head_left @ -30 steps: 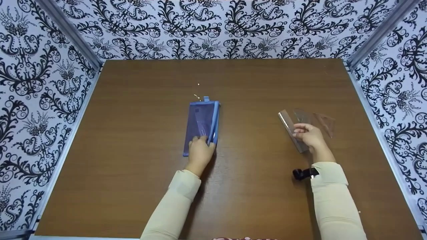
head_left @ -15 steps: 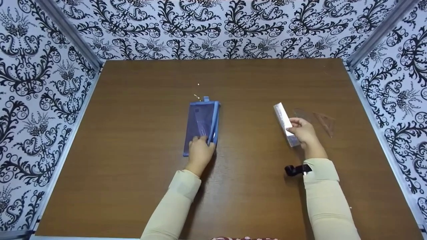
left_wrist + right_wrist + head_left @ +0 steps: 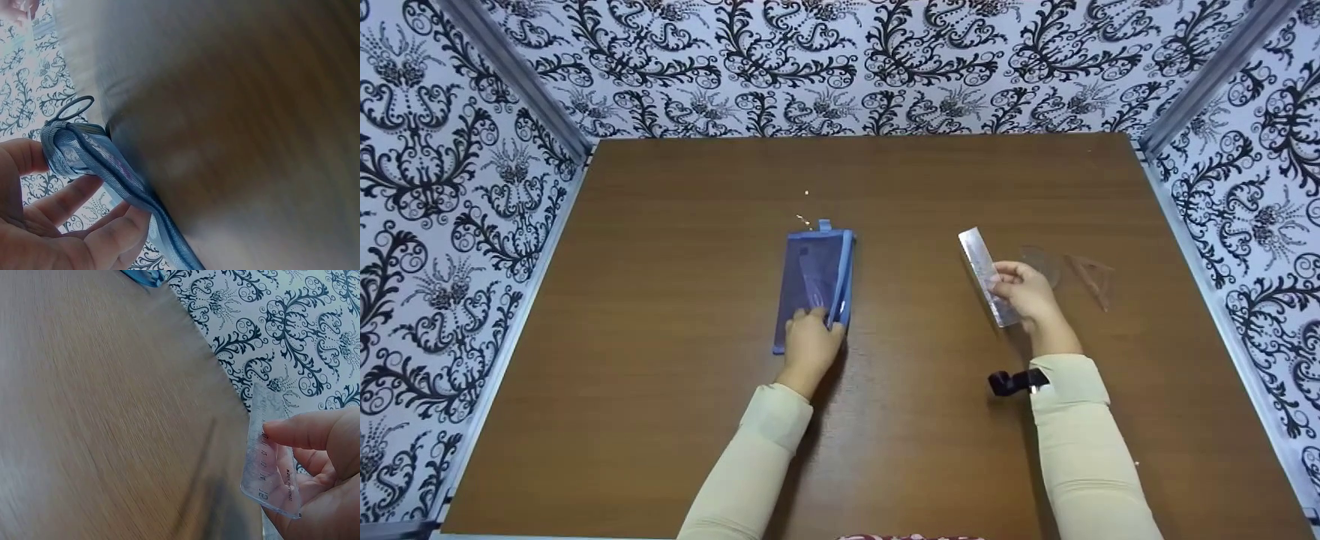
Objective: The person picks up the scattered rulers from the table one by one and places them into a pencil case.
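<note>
One clear ruler (image 3: 982, 268) pinched between thumb and fingers of your right hand (image 3: 1030, 295), on the pouch side of it, far end angled left. Blue pouch (image 3: 817, 264) lies well left on the tabletop (image 3: 660, 337); your left hand (image 3: 812, 343) grips its near end. Just past your right hand: clear curved piece (image 3: 1041, 262), then brownish set square (image 3: 1091, 279).

The right hand (image 3: 1027, 296) and the clear ruler (image 3: 979, 261) it pinches are farther left than a second ago, nearer the blue pouch (image 3: 812, 266) and farther from the triangle (image 3: 1087, 277). The ruler, brownish before, now shines whitish, and more of the protractor (image 3: 1041, 264) shows.
</note>
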Demonstrator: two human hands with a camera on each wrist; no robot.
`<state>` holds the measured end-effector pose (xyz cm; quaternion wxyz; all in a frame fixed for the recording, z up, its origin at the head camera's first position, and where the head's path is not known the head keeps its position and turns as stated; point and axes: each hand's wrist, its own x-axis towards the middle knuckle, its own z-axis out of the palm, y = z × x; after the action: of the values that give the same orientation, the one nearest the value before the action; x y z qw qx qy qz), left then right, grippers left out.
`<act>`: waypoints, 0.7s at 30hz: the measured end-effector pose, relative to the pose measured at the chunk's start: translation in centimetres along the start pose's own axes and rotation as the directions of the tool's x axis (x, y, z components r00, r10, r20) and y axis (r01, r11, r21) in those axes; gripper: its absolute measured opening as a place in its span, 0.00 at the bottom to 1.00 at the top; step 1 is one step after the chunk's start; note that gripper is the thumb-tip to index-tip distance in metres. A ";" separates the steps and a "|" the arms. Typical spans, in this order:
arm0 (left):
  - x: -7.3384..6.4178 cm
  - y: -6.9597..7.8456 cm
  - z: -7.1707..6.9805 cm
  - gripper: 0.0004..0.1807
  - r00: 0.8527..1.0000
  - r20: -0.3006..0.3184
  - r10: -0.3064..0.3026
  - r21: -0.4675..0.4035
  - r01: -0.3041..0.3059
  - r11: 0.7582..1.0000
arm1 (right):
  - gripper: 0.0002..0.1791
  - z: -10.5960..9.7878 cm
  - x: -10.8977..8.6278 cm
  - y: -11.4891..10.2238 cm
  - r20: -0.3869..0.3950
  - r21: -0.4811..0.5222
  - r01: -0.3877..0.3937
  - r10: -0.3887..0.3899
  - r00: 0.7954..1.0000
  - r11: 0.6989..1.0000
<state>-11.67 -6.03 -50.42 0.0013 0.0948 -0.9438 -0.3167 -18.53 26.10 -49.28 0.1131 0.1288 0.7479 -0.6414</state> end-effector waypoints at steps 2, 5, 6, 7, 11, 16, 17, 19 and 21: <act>0.0 0.1 0.0 0.20 1.000 0.002 -0.005 -0.003 0.005 1.000 | 0.25 0.2 0.0 -0.1 0.004 0.020 -0.003 0.003 1.000 1.000; 0.1 0.1 0.0 0.19 1.000 -0.002 -0.008 -0.007 0.008 1.000 | 0.25 0.6 0.1 -0.1 0.012 0.027 0.003 -0.003 1.000 1.000; 0.1 0.2 0.0 0.19 1.000 -0.004 -0.008 -0.010 0.008 1.000 | 0.26 0.7 0.2 -0.1 0.015 0.026 0.004 -0.005 1.000 1.000; 0.1 0.2 0.0 0.19 1.000 -0.004 -0.007 -0.011 0.007 1.000 | 0.25 0.8 0.2 -0.1 0.015 0.020 0.004 -0.004 1.000 1.000; 0.0 0.2 0.1 0.19 1.000 0.004 -0.008 -0.016 0.008 1.000 | 0.25 1.2 0.2 -0.2 0.016 -0.002 -0.009 0.009 1.000 1.000; -0.1 0.1 0.1 0.19 1.000 0.004 -0.013 -0.016 0.013 1.000 | 0.25 1.9 0.3 -0.5 0.024 -0.020 -0.009 0.009 1.000 1.000; -0.1 0.1 0.0 0.19 1.000 0.003 -0.013 -0.016 0.013 1.000 | 0.25 2.0 0.4 -0.6 0.026 -0.024 -0.006 0.007 1.000 1.000; 0.0 0.0 0.0 0.18 1.000 0.000 -0.014 -0.017 0.014 1.000 | 0.26 2.3 0.5 -0.7 0.030 -0.032 -0.004 0.005 1.000 0.999; 0.0 0.0 0.0 0.18 1.000 -0.002 -0.017 -0.019 0.017 1.000 | 0.26 2.6 0.6 -0.8 0.032 -0.039 -0.006 0.007 0.999 0.999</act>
<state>-11.64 -6.05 -50.37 0.0005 0.1032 -0.9398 -0.3257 -19.33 23.41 -49.15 0.1295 0.1188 0.7578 -0.6284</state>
